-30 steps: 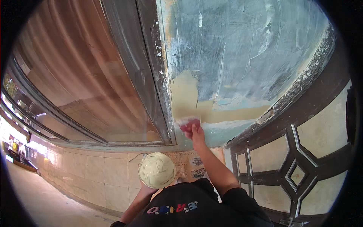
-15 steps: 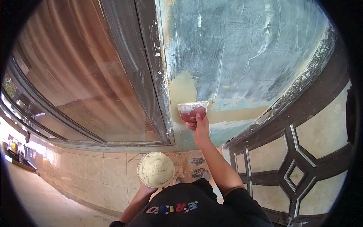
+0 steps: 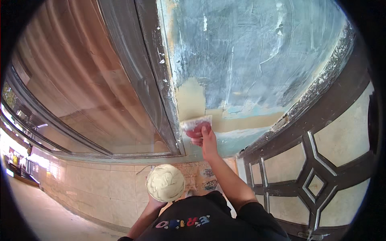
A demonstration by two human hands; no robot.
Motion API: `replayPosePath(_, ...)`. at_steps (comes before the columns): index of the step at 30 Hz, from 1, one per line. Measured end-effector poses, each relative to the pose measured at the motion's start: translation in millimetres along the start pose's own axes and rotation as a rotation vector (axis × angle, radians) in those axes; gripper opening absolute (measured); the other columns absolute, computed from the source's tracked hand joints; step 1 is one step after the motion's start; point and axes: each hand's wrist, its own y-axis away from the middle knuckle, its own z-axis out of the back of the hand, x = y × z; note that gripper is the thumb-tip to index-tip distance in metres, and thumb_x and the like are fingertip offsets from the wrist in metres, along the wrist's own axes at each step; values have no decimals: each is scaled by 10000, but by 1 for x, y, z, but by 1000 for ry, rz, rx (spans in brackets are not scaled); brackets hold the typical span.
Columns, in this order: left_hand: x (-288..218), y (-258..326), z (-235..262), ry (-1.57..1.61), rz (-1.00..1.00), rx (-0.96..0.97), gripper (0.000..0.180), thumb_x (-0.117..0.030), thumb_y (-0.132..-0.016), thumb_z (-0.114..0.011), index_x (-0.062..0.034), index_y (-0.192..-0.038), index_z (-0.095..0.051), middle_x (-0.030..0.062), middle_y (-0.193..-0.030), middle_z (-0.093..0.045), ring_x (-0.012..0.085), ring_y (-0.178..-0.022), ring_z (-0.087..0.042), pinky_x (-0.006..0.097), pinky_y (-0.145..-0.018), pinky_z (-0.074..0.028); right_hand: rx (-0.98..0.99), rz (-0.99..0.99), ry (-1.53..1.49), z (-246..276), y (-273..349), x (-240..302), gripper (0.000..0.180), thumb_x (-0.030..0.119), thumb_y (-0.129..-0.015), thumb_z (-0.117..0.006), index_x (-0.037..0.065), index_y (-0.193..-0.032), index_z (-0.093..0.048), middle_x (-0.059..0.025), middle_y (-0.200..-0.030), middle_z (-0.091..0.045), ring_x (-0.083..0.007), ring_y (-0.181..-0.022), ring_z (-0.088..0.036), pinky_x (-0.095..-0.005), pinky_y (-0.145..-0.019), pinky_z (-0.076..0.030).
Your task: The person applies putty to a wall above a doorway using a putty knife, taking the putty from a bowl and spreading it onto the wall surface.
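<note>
Putty knife (image 3: pixel 196 125) in the right hand (image 3: pixel 207 141), gripped tight, has climbed the blue wall (image 3: pixel 257 56), spreading cream filler; left hand (image 3: pixel 155 201), mostly hidden, apparently cups the putty bowl (image 3: pixel 165 182) below.

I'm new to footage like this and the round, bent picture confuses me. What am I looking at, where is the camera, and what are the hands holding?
There is no machine here: a person works with two bare hands. The camera sits on the person's head and looks down and forward through a very wide lens, so straight edges curve and the corners go black. The dark shirt at the bottom is the person's own.

The right hand holds a flat scraper with a red handle against a blue-grey wall, where a cream patch of filler is spread. The left hand, mostly hidden, carries a round board heaped with cream filler. A dark frame stands to the left, a patterned dark grille to the right.
</note>
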Motion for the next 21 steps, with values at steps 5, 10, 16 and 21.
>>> replayPosePath(5, 1, -4, -2, 42, -35, 19, 1034, -284, -555, -881, -58, -1374, -291, 102, -1336, -445, 205, -1192, -482, 377, -1016, -388, -116, -19, 74, 2, -20, -18, 303, 353, -971, -467, 75, -1090, -487, -65, -908, -605, -152, -611, -592, -277, -533, -514)
replayPosePath(10, -19, -13, -9, 4, -92, -18, 985, -266, -554, -888, -49, -1345, -343, 107, -1316, -463, 214, -1194, -482, 397, -1011, -398, -163, -112, 92, 58, -15, -88, 310, 351, -970, -465, 76, -1112, -482, -76, -878, -628, -167, -618, -615, -284, -503, -522)
replayPosePath(16, -22, -14, -10, 157, 134, -44, 966, -224, -542, -892, -45, -1332, -365, 108, -1299, -479, 210, -1182, -491, 388, -1005, -405, -128, 32, 18, -7, -9, -24, 340, 371, -963, -474, 86, -1148, -478, -65, -901, -619, -138, -657, -605, -273, -546, -528)
replayPosePath(21, -7, -20, -10, 117, -53, -20, 933, -215, -547, -880, -35, -1319, -388, 110, -1277, -501, 202, -1167, -502, 367, -1001, -405, -114, 33, -4, 27, -34, -46, 349, 400, -963, -468, 86, -1116, -486, -54, -890, -615, -128, -628, -576, -263, -524, -494)
